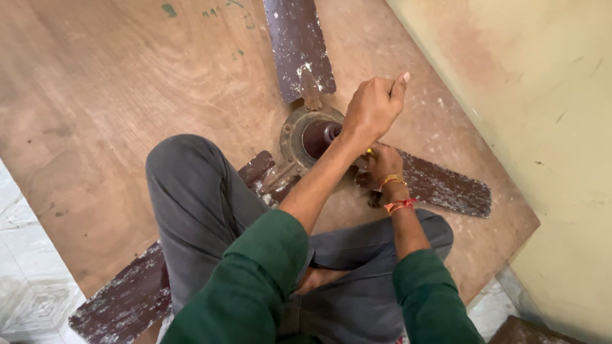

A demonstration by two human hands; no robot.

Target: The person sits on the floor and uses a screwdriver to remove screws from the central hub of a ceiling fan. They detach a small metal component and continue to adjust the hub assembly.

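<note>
Green sleeves (255, 280) nearest. Left hand (373, 108) loosely fisted above fan hub (312, 135); right hand (382, 167) pinching something small, yellow. Seemingly mid-fastening at blade (440, 186); next needs steady turning.

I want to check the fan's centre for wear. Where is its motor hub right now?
In the head view the motor hub sits at upper centre on the wooden board, where the three blades meet, just left of the left hand.

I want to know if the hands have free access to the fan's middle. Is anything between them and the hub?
Nothing visible does. The left hand is over the fan hub; the right hand rests beside it on a blade.
</note>
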